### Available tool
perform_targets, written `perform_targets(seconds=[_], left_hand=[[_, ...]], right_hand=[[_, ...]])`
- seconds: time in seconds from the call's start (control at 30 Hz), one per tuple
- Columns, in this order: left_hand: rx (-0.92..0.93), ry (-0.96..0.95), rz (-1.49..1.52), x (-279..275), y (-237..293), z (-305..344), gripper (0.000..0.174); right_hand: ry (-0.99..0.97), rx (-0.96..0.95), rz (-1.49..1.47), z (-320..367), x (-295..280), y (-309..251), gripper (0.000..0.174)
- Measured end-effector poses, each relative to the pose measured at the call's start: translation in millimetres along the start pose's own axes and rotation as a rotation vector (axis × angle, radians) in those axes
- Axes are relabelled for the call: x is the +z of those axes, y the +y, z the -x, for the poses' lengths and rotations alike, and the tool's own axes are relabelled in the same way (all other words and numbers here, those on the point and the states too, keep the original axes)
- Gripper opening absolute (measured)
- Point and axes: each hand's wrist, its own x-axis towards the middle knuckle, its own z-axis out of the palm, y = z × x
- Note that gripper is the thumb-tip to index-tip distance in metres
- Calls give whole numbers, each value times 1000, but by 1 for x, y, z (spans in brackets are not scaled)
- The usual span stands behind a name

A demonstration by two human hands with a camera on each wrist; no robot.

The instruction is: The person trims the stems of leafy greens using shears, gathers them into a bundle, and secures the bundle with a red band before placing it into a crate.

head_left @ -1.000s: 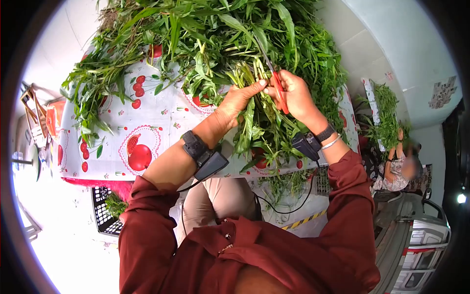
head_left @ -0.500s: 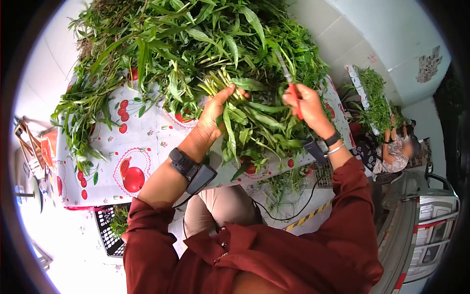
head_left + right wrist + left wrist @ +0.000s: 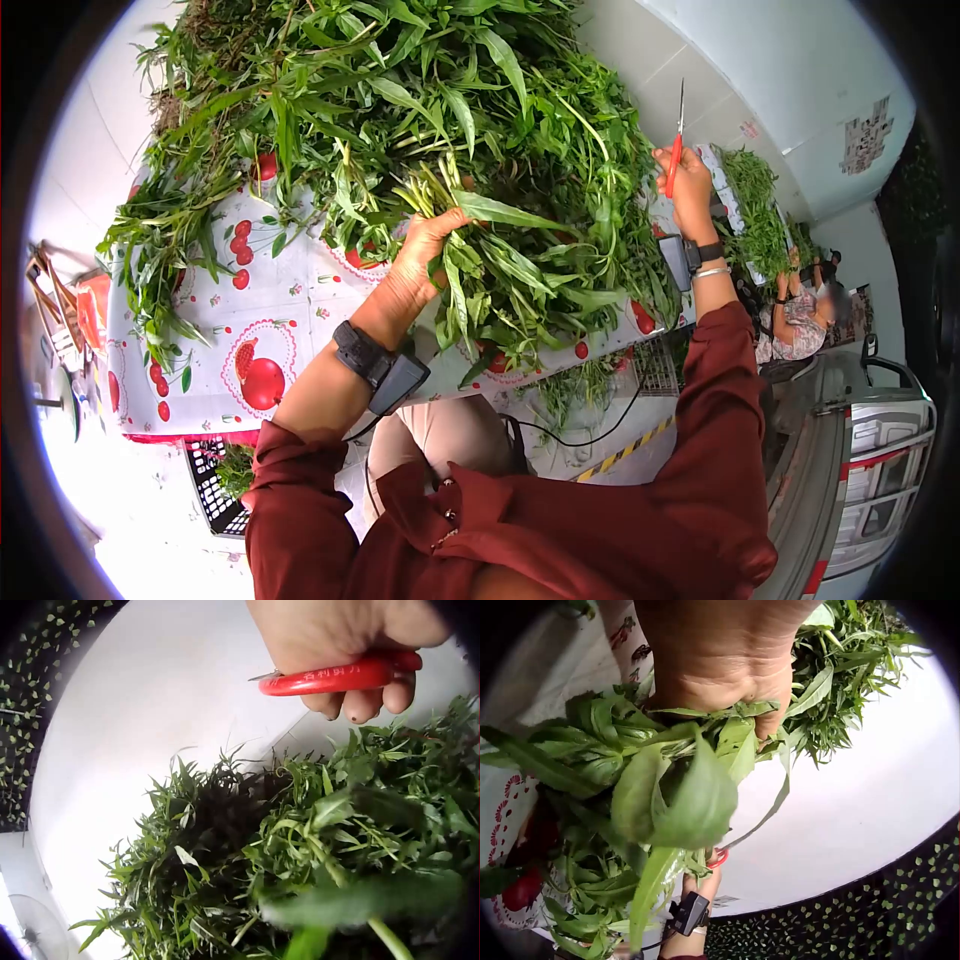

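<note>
In the head view my left hand grips a bunch of leafy green stems, cut ends toward the far side and leaves hanging over the near part of the table. Long leaves cover most of the left fingers in the left wrist view. My right hand, out past the table's right side, holds red-handled scissors with the blades pointing away from me. The right wrist view shows the fingers curled round the red handle, above the plant pile. A large heap of the same greens fills the far table.
A fruit-print cloth covers the table. Below its left edge stands a black crate with greens in it. At the right, another person sits by a second heap of greens. A cable hangs between my wrists.
My right hand has moved right with the scissors, away from the bunch and out past the table's side. The left hand still holds the bunch, now slightly lower and further left.
</note>
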Motion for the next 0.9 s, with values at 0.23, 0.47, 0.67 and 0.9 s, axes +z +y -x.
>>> perform_targets(seconds=[0.23,0.47,0.67,0.9], left_hand=[[-132,-93,93,-3,5,-5,47],[-58,-66,34,-4,0,-6,37],[-97,150,-15,-5,0,-7,20],[-157,99,-9,1,5,-2,18]], right_hand=[[-390,163,-188,9,54,-29,18],[-419,58,-220,18,49,-29,12],[-385,-41,-194,45,15,-46,12],[-396,-84,-129,94,-8,-78,13]])
